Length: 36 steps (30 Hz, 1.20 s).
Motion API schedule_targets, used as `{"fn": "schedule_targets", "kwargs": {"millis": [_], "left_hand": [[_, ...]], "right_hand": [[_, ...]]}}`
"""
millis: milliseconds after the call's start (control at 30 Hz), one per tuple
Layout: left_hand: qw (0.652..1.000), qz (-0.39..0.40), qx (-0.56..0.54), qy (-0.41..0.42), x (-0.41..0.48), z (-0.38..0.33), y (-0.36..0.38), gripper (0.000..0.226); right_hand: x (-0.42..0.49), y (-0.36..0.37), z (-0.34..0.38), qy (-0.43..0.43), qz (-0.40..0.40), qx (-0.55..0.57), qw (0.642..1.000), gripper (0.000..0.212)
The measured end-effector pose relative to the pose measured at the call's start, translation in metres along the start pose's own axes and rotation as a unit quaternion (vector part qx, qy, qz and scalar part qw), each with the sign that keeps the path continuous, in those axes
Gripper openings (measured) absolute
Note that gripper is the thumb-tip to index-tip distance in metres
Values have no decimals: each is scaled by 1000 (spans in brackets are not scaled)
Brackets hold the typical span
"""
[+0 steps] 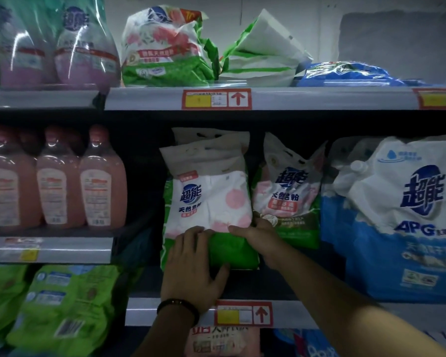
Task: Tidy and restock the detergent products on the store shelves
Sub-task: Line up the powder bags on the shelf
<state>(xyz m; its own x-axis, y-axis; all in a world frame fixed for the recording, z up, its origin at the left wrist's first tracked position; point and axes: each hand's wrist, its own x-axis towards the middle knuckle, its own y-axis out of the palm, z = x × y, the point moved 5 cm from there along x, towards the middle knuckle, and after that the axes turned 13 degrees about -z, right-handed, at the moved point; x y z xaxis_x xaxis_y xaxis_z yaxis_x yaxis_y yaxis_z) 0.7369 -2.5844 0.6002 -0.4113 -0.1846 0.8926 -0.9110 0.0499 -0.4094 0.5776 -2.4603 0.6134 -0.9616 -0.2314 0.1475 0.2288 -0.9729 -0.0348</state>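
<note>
Detergent bag (206, 202) stands on the middle shelf (144, 313), left hand (191, 264) spread flat on its base, right hand (258, 237) gripping its right edge; top-heavy, it could slump forward or drag the neighbouring bag (289, 191).

On the middle shelf (319, 313) a powder bag (209, 197) stands near the front edge, with another bag (211, 136) right behind it. A second powder bag (289, 197) stands just to its right, and a large bag (402, 215) further right. Three bottles (57, 186) stand in a row on the neighbouring shelf, left. The left hand (191, 264) lies on the powder bag's lower front; the right hand (258, 235) grips its lower right edge, between the two bags.
</note>
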Motion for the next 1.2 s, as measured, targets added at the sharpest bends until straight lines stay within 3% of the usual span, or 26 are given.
{"fn": "schedule_targets", "kwargs": {"millis": [200, 400, 567, 633, 700, 800, 867, 900, 1033, 1133, 1200], "left_hand": [[1000, -16, -18, -6, -1, 0, -4, 62], [996, -28, -74, -48, -1, 3, -11, 47], [981, -35, -145, -124, 2, -2, -24, 28], [969, 18, -161, -187, 9, -16, -25, 43], [962, 67, -155, -212, 16, -41, -27, 66], [955, 51, -168, -239, 31, -72, -33, 101], [936, 46, -192, -293, 37, -78, -33, 114], [931, 33, -188, -312, 39, -78, -35, 108], [933, -16, -198, -301, 45, -73, -41, 50], [920, 10, -259, -293, 50, -63, -39, 36], [904, 31, -297, -305, 53, -52, -43, 31]], "right_hand": [[-26, -2, 5, 23, -43, 20, 999, 57], [-71, 5, 6, -88, -174, -5, 981, 71], [-106, 7, 15, -128, -235, -66, 961, 59], [-121, 5, 21, -140, -271, -107, 946, 52], [-137, 5, 25, -145, -295, -121, 937, 63], [-153, 7, 29, -163, -312, -232, 907, 47], [-160, 10, 25, -152, -279, -261, 911, 53], [-163, 10, 23, -154, -262, -271, 913, 53], [-170, 7, 20, -246, -181, -319, 897, 59], [-169, -9, 20, -227, -109, -249, 935, 67], [-166, -25, 24, -214, -88, -201, 952, 52]]}}
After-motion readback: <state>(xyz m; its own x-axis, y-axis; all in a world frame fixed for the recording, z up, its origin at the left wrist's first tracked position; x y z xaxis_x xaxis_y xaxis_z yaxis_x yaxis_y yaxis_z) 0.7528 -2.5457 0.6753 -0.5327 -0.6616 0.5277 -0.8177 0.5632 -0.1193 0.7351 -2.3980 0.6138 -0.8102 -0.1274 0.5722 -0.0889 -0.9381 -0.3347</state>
